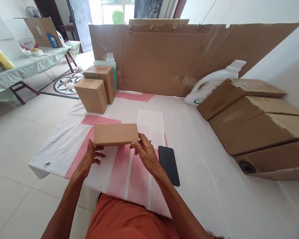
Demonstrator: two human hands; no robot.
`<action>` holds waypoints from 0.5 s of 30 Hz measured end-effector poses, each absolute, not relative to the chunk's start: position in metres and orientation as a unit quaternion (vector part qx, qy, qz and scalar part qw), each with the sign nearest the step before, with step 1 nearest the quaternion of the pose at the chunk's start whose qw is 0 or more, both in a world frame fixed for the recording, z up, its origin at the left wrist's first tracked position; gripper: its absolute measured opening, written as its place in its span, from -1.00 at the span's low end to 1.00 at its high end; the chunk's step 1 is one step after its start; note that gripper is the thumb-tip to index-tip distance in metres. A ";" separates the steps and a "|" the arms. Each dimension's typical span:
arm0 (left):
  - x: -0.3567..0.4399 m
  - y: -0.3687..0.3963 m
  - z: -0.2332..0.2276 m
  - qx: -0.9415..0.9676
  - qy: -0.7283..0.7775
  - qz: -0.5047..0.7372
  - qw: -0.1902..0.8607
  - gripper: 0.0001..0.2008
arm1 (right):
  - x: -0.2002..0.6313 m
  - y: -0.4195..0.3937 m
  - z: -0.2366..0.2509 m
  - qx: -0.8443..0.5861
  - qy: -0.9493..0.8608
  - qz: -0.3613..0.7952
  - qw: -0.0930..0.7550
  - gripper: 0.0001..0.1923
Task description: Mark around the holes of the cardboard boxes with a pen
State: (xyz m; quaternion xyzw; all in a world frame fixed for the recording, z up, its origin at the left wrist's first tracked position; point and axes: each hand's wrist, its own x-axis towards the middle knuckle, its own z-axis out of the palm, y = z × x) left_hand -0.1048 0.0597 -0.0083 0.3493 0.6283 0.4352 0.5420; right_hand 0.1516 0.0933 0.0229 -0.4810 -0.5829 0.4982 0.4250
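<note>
A small flat cardboard box point(115, 133) is held just above the white and pink table cover point(204, 172), near its front edge. My left hand point(91, 158) grips the box's left end from below, thumb up along the side. My right hand point(145, 153) grips its right end, fingers under it. A black phone point(168, 164) lies flat on the cover, right beside my right wrist.
Two upright cardboard boxes point(97, 88) stand at the back left, a green bottle point(109, 63) behind them. Several long cardboard boxes point(254, 122) lie at the right beside a white jug point(214, 83). A cardboard wall point(164, 56) lines the back.
</note>
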 end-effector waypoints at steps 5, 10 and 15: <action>-0.100 0.083 -0.028 0.348 0.667 0.481 0.450 -0.03 | 0.120 0.126 0.001 -0.487 -0.598 0.491 0.405 -0.34; -0.090 0.124 -0.037 0.341 0.641 0.532 0.434 -0.18 | 0.094 0.163 -0.025 -0.475 -0.617 0.494 0.385 -0.29; -0.108 0.185 -0.041 0.307 0.643 0.571 0.408 -0.31 | 0.064 0.227 -0.031 -0.471 -0.641 0.481 0.369 -0.23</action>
